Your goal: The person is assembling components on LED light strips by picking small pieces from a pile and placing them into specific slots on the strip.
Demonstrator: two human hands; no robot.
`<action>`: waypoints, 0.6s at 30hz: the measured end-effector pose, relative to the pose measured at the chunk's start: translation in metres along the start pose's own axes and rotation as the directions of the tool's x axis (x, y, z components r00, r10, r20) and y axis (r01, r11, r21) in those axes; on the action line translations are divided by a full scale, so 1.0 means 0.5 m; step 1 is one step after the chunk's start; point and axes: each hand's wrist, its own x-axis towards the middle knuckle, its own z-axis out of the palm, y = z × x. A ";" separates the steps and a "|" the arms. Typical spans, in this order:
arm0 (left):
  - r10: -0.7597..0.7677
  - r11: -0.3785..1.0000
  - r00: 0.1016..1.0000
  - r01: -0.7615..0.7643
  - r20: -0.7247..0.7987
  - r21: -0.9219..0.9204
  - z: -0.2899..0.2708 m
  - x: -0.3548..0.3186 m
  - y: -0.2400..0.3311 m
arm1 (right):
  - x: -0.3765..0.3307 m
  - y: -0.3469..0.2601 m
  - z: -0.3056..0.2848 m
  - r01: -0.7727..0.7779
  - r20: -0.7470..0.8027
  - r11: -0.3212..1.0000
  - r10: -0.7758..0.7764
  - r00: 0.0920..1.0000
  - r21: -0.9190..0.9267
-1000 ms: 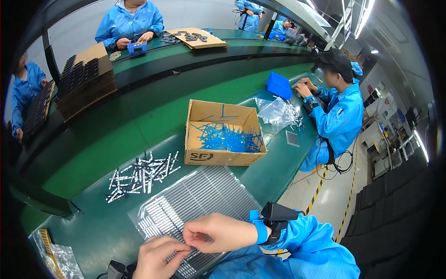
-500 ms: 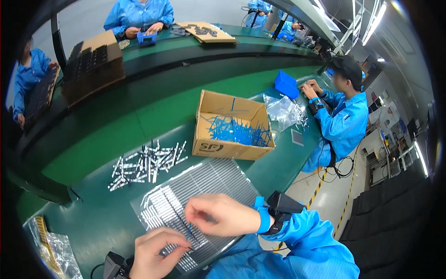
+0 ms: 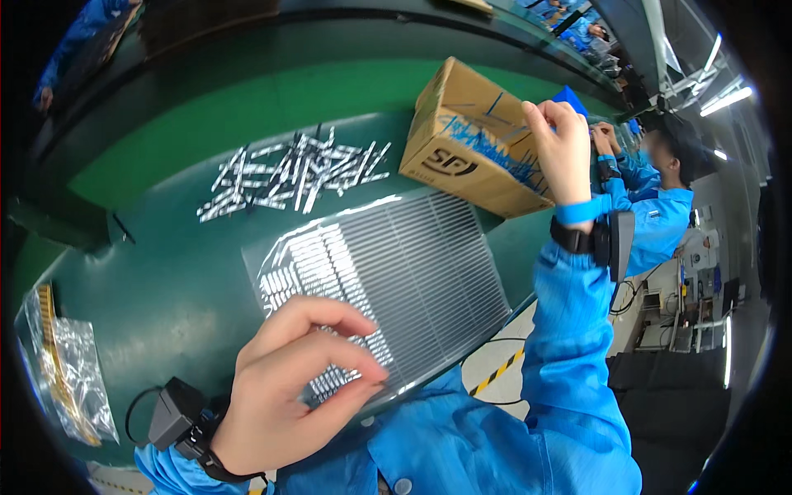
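My right hand, wearing a blue wrist strap, is raised over the right end of the cardboard box. Its fingertips are closed together; anything between them is too small to make out. Thin blue strips lie heaped inside that box. Lower down, my left hand hovers above the near edge of a clear, ridged tray. Thumb and a finger meet in a pinch, and I cannot see anything between them. Rows of short silvery-white strips fill the tray's left part, partly hidden by this hand.
A loose pile of black-and-white strips lies on the green table beyond the tray. Clear plastic bags with a yellow-brown brush-like thing are at the left edge. At the right, a co-worker in blue sits near a blue bin.
My right hand has gone from the tray up and away to the box. My left hand has lifted slightly over the tray. The view has tilted downward.
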 end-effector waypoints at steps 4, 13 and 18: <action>0.012 1.000 0.999 -0.012 0.033 0.024 0.006 -0.004 -0.003 | -0.005 0.039 0.008 -0.041 0.103 0.992 0.028 0.994 0.120; -0.053 0.998 0.998 0.054 0.034 -0.026 0.001 -0.001 -0.027 | -0.003 0.050 0.011 -0.064 0.161 0.940 0.010 0.987 0.334; -0.036 0.999 0.999 0.035 0.034 0.021 0.010 0.002 -0.048 | -0.051 -0.086 -0.090 -0.075 0.140 0.843 -0.001 0.990 0.533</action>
